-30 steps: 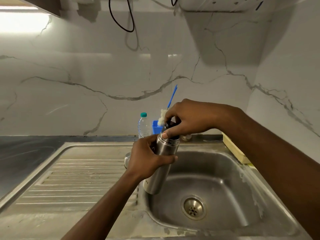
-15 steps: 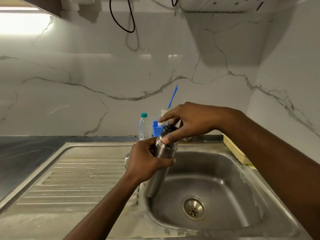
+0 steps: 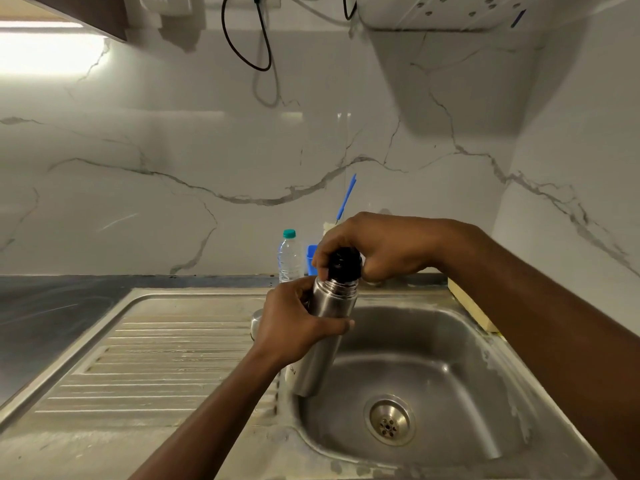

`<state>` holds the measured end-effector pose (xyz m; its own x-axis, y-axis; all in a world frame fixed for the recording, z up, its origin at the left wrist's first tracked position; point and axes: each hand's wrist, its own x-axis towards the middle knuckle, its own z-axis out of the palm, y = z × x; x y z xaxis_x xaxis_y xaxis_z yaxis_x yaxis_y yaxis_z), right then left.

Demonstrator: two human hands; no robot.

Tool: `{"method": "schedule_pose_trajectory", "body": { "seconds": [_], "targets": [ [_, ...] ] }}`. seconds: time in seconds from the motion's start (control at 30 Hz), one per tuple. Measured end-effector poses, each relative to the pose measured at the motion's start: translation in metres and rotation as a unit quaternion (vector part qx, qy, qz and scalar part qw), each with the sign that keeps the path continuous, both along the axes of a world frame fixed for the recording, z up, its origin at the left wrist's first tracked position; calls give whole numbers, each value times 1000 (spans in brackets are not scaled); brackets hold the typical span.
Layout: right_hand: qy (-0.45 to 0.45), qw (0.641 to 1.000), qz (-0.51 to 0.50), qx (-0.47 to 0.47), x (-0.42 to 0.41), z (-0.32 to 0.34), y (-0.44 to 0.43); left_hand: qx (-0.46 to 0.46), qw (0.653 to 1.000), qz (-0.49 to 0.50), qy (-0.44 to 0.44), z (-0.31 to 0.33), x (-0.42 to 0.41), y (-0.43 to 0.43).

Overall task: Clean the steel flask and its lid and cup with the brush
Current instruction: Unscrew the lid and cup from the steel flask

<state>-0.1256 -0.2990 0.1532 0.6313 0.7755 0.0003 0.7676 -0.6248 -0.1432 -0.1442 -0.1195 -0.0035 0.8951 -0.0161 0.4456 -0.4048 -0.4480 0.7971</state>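
Holding the tilted brushed-steel flask [image 3: 334, 299] over the stainless sink basin [image 3: 467, 375], fingers of my left hand [image 3: 294, 323] wrapped round its shoulder, I pinch its round black lid [image 3: 344, 263] in my right hand [image 3: 377, 247], seemingly unscrewing it; next I lift it clear and fetch the blue-handled brush [image 3: 347, 197].

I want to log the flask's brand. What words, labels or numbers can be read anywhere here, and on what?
"ON": looks like the end of a word printed low on the steel flask; the left hand and wrist hide the rest.
Water bottle: any print is too blurred to read.
Black lid, gripped by the right hand: no text visible.
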Motion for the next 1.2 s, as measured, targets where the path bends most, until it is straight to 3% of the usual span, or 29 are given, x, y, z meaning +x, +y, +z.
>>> {"method": "schedule_pose_trajectory", "body": {
  "seconds": [0.13,0.23,0.33,0.63,0.97,1.2],
  "targets": [
    [40,999,-25,-13,4,1,-2,6,1000,5,1,0,-2,3],
    [-24,996,-84,-2,7,-2,1,8,1000,14,-1,1,-2,6],
    [-70,994,-81,5,9,-6,3,11,1000,19,-1,3,-2,7],
    [29,998,-12,55,13,7,-6,5,1000,12,-7,4,-4,15],
    [-5,983,-43,178,15,8,-9,-7,999,46,-3,6,-19,45],
    [0,980,-79,183,32,-23,16,-22,995,94,11,9,-38,87]
  ]
}}
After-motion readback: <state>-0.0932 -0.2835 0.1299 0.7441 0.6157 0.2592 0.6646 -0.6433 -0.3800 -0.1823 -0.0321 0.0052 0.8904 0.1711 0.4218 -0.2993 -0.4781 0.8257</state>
